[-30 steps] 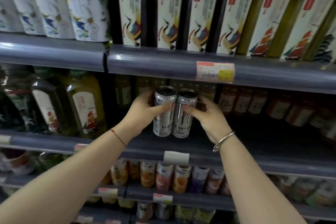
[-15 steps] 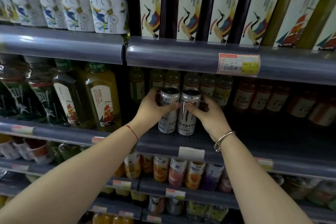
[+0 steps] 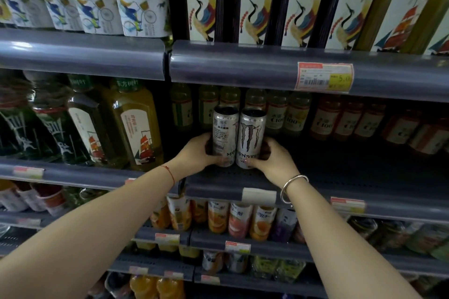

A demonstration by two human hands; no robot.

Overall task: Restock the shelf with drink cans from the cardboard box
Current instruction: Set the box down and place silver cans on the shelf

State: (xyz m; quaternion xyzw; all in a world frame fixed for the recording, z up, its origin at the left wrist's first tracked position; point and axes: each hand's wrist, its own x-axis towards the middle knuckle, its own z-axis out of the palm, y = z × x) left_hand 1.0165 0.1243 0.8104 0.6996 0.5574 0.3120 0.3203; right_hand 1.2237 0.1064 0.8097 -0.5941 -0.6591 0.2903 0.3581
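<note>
Two hands are used here: the left can [image 3: 224, 136] is grasped near its base by the left hand [image 3: 194, 153], and the right can [image 3: 251, 138] by the right hand [image 3: 274, 160]. Both cans are kept upright, touching each other, on the dark middle shelf [image 3: 364, 177], in front of small bottles [image 3: 277, 111].

- Grey shelf rails [image 3: 82, 53] run in tiers, dimly lit.
- White-labelled bottles [image 3: 201, 0] fill top tier; yellow bottles [image 3: 136, 126] below.
- Price label [image 3: 324, 77] on upper rail.
</note>
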